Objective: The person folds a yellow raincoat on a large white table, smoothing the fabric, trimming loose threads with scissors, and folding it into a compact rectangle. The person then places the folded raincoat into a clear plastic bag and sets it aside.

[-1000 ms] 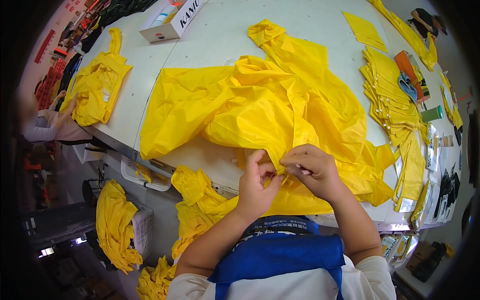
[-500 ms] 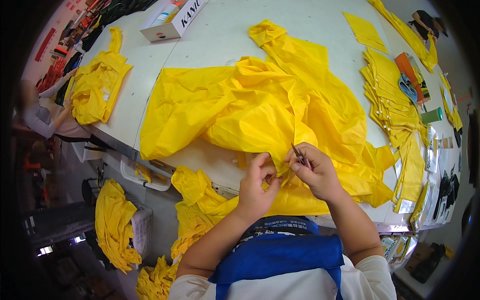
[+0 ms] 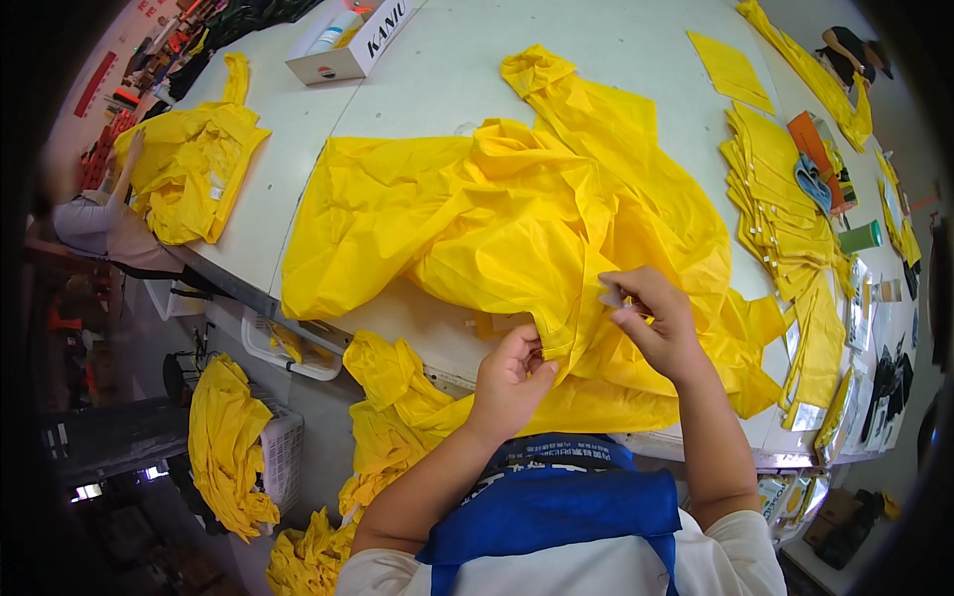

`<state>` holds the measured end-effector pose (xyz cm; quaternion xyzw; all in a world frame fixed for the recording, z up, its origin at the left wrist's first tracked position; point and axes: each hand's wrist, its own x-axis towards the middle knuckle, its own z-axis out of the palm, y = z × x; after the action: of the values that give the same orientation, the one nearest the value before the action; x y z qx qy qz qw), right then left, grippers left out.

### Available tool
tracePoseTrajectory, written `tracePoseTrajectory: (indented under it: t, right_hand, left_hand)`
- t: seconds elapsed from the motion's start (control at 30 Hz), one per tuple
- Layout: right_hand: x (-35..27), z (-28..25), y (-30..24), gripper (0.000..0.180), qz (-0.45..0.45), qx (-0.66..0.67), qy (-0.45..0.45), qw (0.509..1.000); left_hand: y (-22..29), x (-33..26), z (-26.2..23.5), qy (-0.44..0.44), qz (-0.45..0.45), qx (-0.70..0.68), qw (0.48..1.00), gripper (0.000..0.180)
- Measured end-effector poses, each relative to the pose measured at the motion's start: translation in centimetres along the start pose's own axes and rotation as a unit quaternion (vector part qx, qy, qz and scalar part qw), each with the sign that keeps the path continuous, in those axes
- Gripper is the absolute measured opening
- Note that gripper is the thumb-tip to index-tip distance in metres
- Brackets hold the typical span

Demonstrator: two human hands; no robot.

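White table, yellow all over it.

A big crumpled yellow garment (image 3: 517,228) sprawls across the middle of the white table (image 3: 417,109) and spills over its near edge. Far left, a white cardboard box (image 3: 348,45); on the left end, another bundle of yellow fabric (image 3: 194,169). Right side, a stack of flat yellow pieces (image 3: 785,219) runs along the edge, an orange box (image 3: 817,149) and a green cylinder (image 3: 860,236) just beside it, and a single yellow sheet (image 3: 730,70) farther back.

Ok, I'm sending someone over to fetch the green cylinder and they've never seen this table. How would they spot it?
Start at the white table and go to its right edge, past the stack of folded yellow pieces. The green cylinder lies there on its side, the only green thing among yellow cloth.
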<state>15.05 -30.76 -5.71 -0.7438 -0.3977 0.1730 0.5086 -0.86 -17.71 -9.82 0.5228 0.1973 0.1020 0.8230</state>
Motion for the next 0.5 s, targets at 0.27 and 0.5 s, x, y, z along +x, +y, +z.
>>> tracePoseTrajectory:
  t: [0.27, 0.5]
  right_hand:
    - [1.3, 0.1, 0.2, 0.036, -0.143, -0.131, -0.071, 0.978]
    - [1.9, 0.5, 0.3, 0.034, -0.152, -0.113, -0.093, 0.978]
  left_hand:
    - [-0.4, 0.0, -0.6, -0.025, -0.007, -0.036, 0.999, 0.034]
    - [-0.3, 0.0, -0.8, -0.036, -0.01, -0.034, 0.999, 0.035]
